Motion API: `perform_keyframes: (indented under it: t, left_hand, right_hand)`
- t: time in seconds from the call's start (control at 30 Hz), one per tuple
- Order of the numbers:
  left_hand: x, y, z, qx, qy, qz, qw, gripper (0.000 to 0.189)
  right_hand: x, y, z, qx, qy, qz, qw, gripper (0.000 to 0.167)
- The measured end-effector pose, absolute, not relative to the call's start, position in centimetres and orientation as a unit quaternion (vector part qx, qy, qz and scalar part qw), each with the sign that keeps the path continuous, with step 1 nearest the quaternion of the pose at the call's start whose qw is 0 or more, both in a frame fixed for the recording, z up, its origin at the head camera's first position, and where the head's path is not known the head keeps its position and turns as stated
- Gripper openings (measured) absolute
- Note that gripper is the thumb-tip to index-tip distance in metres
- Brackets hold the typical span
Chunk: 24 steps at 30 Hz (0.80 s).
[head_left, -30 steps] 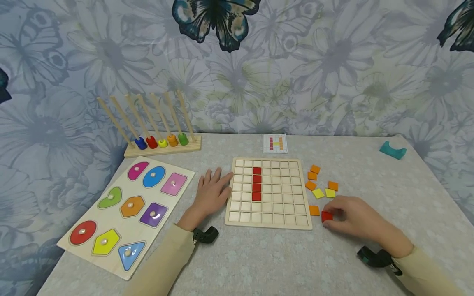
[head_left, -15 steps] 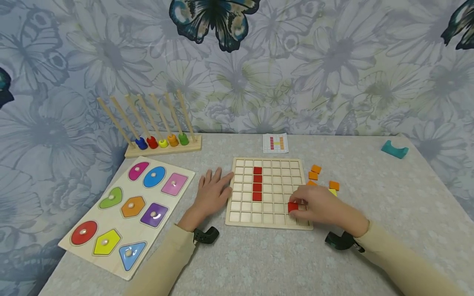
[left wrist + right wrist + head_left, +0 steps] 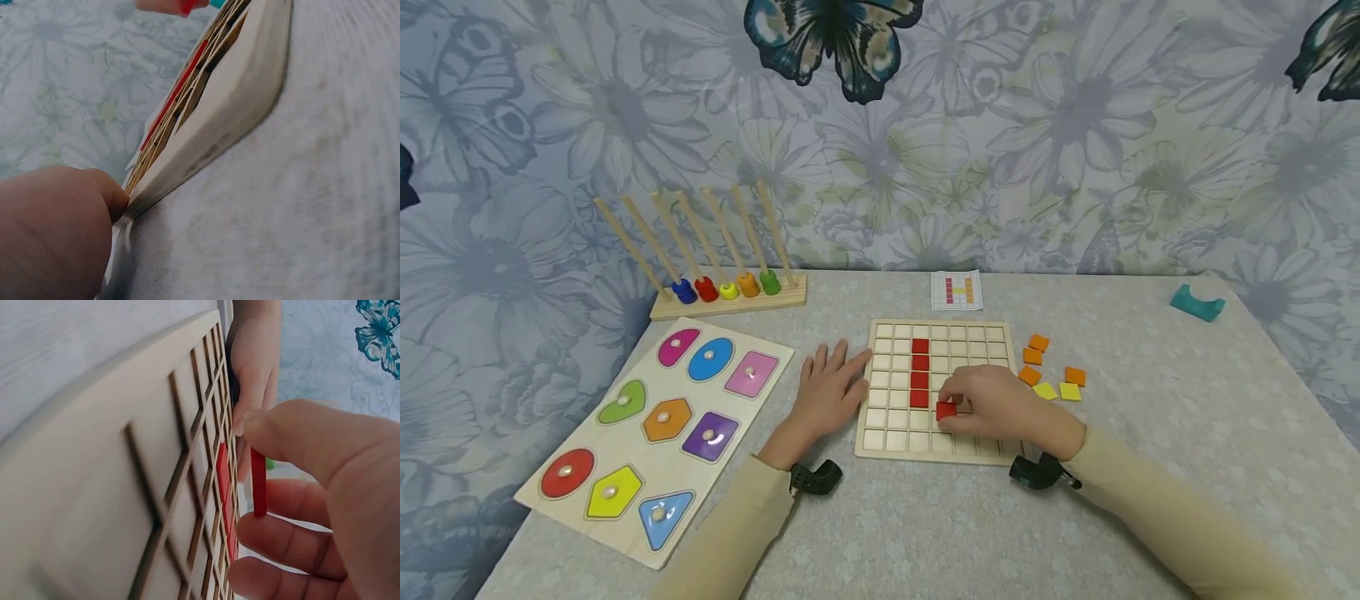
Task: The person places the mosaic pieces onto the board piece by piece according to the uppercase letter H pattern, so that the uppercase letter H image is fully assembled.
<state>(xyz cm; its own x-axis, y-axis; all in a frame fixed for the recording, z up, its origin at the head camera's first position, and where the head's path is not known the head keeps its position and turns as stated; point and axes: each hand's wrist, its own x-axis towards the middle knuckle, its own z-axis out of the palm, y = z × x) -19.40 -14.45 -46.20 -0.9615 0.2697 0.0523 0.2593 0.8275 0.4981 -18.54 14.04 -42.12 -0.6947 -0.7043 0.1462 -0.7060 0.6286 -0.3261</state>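
Between thumb and fingers, my right hand (image 3: 996, 402) pinches a red square tile (image 3: 946, 411). It is over the lower middle of a wooden grid board (image 3: 891, 439), just right of and below a column of several red tiles (image 3: 920, 363) set in the cells. In the right wrist view the pinched red tile (image 3: 259, 482) stands on edge, apart from the board. My left hand (image 3: 831, 392) rests flat on the table with fingers spread, its thumb and forefinger side at the board's left edge. The left wrist view shows a digit (image 3: 109, 194) touching the board's rim.
Orange tiles (image 3: 1033, 357) and yellow tiles (image 3: 1069, 392) lie right of the board. A pattern card (image 3: 957, 291) is behind it. At left are a knobbed shape puzzle (image 3: 700, 367) and a peg rack (image 3: 730, 304). A teal curved piece (image 3: 1197, 303) lies far right.
My right hand has carried the red tile leftward from the loose tiles at the right to over the board, near the red column. My left hand has stayed put.
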Motion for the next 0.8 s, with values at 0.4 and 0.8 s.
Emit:
perform_keyframes:
  t: [0.4, 0.8]
  left_hand:
    - [-19.2, -14.3, -46.3, 0.133, 0.957, 0.256, 0.012, 0.052]
    - [-19.3, -14.2, -46.5, 0.131, 0.959, 0.253, 0.005, 0.052]
  right_hand:
    - [-18.7, 11.3, -42.2, 0.415, -0.89, 0.19, 0.007, 0.014]
    - [-18.8, 10.6, -43.0, 0.411, -0.892, 0.185, 0.005, 0.011]
